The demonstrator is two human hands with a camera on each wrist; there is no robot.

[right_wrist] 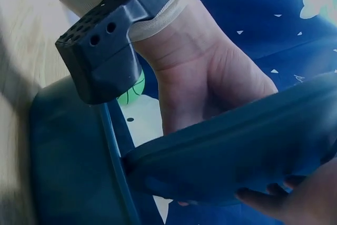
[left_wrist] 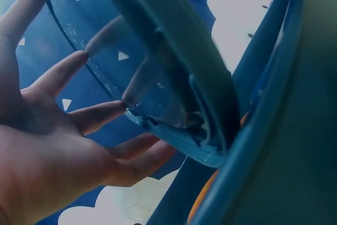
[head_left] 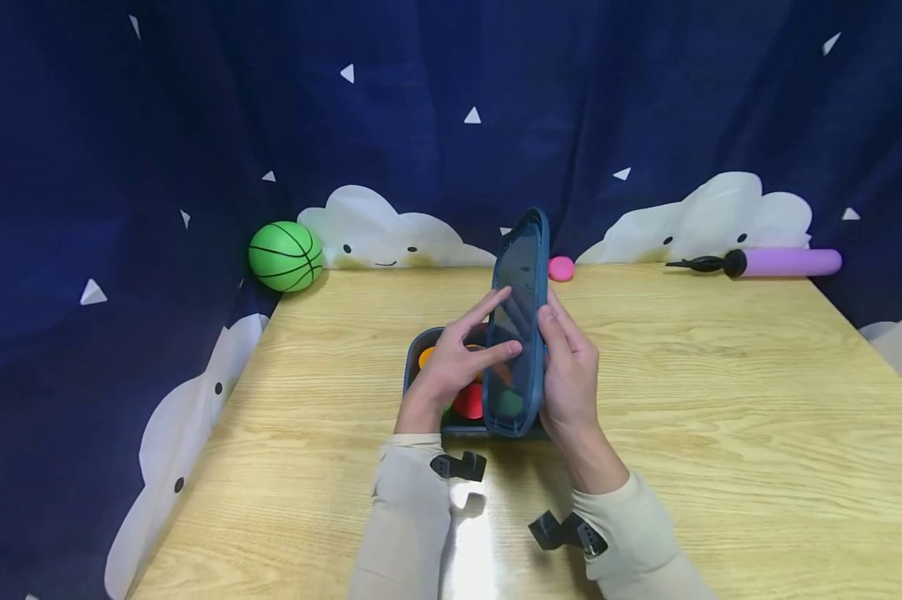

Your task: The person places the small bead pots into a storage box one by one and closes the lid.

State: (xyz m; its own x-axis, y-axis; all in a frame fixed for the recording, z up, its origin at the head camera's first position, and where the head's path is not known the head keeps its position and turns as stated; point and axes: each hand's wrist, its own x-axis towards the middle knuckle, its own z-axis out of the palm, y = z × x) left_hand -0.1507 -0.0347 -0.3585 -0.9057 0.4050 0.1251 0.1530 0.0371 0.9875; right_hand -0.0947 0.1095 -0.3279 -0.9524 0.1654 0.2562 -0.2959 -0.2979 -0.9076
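A lid [head_left: 543,267] with a blue rim and a see-through panel stands nearly upright above a dark blue box [head_left: 408,379], its lower end at the box's opening. My right hand [head_left: 573,379] holds the lid by its right side, thumb on the rim. Spread fingers of my left hand [head_left: 449,365] touch the panel's left side; the left wrist view shows them mostly straight against the lid [left_wrist: 179,51]. Inside the box lie a red piece [head_left: 468,402] and an orange piece [head_left: 425,357], partly hidden by the hand and lid.
A green ball [head_left: 286,257] sits at the table's back left corner. Behind the lid lies a pink round thing [head_left: 561,268]. A purple hand pump [head_left: 789,262] lies at the back right, before a dark blue curtain [head_left: 451,50].
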